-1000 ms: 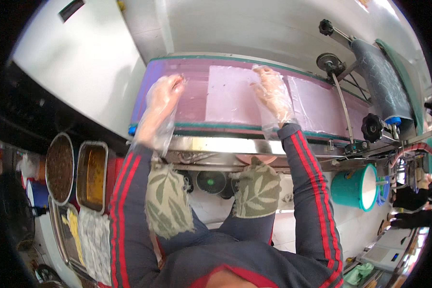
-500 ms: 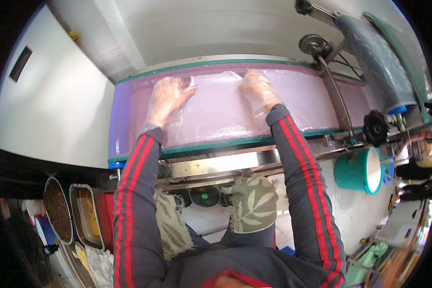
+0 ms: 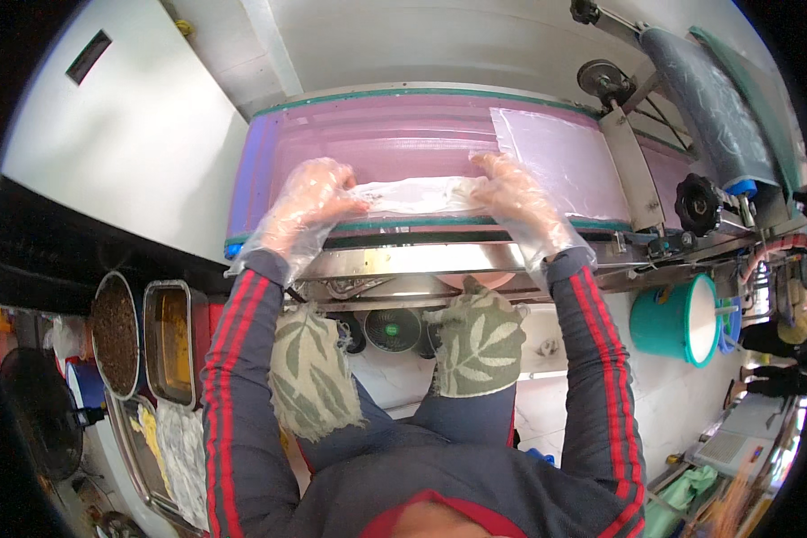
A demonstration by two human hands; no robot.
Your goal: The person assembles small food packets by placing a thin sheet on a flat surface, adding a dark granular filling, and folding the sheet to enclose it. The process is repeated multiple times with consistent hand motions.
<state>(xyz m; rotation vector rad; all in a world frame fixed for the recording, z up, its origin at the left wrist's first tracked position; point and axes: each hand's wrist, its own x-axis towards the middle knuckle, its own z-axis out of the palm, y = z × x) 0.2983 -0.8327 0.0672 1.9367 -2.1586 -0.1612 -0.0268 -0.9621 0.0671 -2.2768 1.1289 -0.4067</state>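
Both my hands wear clear plastic gloves and work over a pink belt [image 3: 377,125] with green edges. A thin, wet-looking white sheet [image 3: 417,194] is gathered into a narrow strip along the belt's near edge. My left hand [image 3: 318,190] has its curled fingers on the left end of this strip. At the right end, my right hand [image 3: 511,188] grips it with bent fingers. A second, flat white sheet [image 3: 565,161] lies spread on the belt to the right, partly behind my right hand.
A metal bar [image 3: 630,170] crosses the belt at right, beside a plastic-wrapped roller [image 3: 713,108] and black knob [image 3: 698,204]. A white cabinet [image 3: 117,143] stands left. Below left are a pan of brown crumbly filling [image 3: 115,336] and a tray of yellow liquid [image 3: 172,345]; a green bucket [image 3: 668,321] stands right.
Both hands have come toward me along the belt. The sheet that lay spread between them is now bunched into a strip at the near edge, exposing pink belt behind it.
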